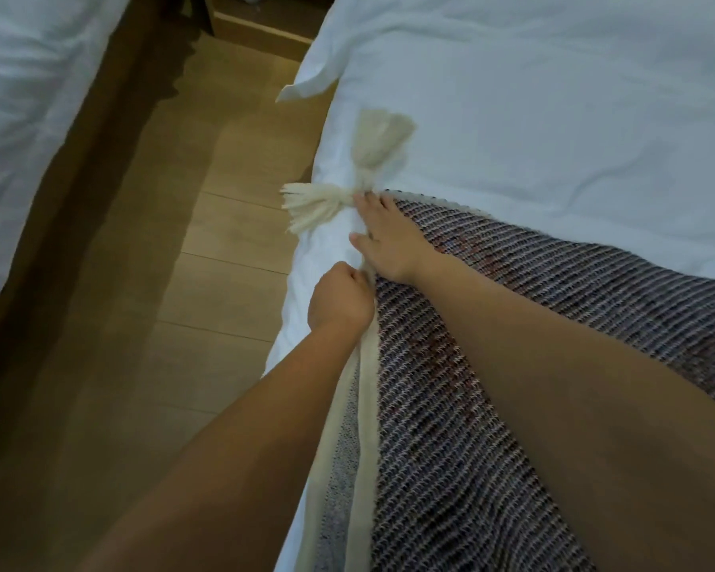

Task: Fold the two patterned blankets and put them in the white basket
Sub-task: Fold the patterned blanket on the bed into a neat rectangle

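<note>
**Blanket corner held at the bed's edge**

The patterned blanket (471, 406) lies spread on the bed, over the white sheet (512, 97), and runs from the lower right of the view up to a corner near the bed's left side. Its weave is striped in dark grey, white and reddish threads. A cream border (366, 386) runs along its left side, where 2 layers seem to lie one over the other, with a paler grey face showing between them low in the view.

At the corner, 2 cream tassels fan out on the sheet: 1 tassel (314, 206) points left toward the bed's edge, and the other tassel (378, 138) points up the bed.

The right hand (389, 237) lies flat on the blanket's corner, fingers straight and slightly spread, fingertips reaching the knot where the tassels join. The left hand (339, 299) is just below it, touching or nearly touching its wrist, with fingers curled into a fist that grips the cream border. Both forearms are bare and reach in from the bottom of the view.

Left of the bed is a wooden floor (207, 282), and beyond it a second bed (30, 97) with white bedding.
</note>
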`<state>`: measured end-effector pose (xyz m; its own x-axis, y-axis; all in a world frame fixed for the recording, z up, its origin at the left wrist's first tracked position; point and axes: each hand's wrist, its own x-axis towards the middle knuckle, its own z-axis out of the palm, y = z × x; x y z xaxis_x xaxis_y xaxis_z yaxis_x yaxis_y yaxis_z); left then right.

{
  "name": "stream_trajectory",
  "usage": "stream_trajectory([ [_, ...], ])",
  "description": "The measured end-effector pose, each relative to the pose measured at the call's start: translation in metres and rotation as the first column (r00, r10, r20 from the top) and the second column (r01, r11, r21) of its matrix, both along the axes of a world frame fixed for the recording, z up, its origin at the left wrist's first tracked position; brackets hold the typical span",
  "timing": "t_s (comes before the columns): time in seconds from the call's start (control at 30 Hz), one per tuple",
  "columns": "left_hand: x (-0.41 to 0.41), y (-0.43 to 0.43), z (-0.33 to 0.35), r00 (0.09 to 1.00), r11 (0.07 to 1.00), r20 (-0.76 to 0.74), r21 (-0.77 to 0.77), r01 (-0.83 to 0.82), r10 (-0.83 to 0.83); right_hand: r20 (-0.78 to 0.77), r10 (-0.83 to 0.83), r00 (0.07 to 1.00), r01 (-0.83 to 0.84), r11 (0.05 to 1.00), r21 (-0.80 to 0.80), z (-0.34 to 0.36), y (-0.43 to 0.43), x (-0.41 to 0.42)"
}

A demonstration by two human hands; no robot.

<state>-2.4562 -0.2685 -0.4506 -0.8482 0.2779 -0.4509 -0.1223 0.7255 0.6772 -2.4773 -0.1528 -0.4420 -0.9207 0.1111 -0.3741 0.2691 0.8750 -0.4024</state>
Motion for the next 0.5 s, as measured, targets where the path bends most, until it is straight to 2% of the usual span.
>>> stream_trajectory([
  [0.07,0.012,-0.003,0.000,1.000,1.000,0.013,0.014,0.001,-0.001,0.052,0.046,0.998,-0.049,0.997,0.056,-0.001,-0.005,0.007],
  [0.13,0.022,-0.007,0.002,1.000,1.000,0.008,0.027,-0.001,0.001,0.009,0.015,1.000,-0.015,1.000,0.003,0.001,-0.015,0.017],
  [0.23,0.036,-0.016,0.006,0.999,0.997,-0.017,0.070,0.040,-0.039,-0.091,-0.119,0.989,0.109,0.988,-0.111,0.003,-0.031,0.041],
  [0.3,0.052,-0.023,0.009,0.995,0.993,-0.055,0.084,0.085,-0.081,-0.101,-0.216,0.971,0.195,0.964,-0.179,0.002,-0.040,0.065],
  [0.37,0.071,-0.032,0.007,0.989,0.992,-0.099,0.054,0.113,-0.107,-0.087,-0.280,0.956,0.254,0.940,-0.228,0.000,-0.048,0.088],
  [0.5,0.118,-0.056,0.006,0.986,0.996,-0.136,-0.007,0.094,-0.094,-0.074,-0.258,0.963,0.233,0.940,-0.249,-0.002,-0.066,0.138],
])
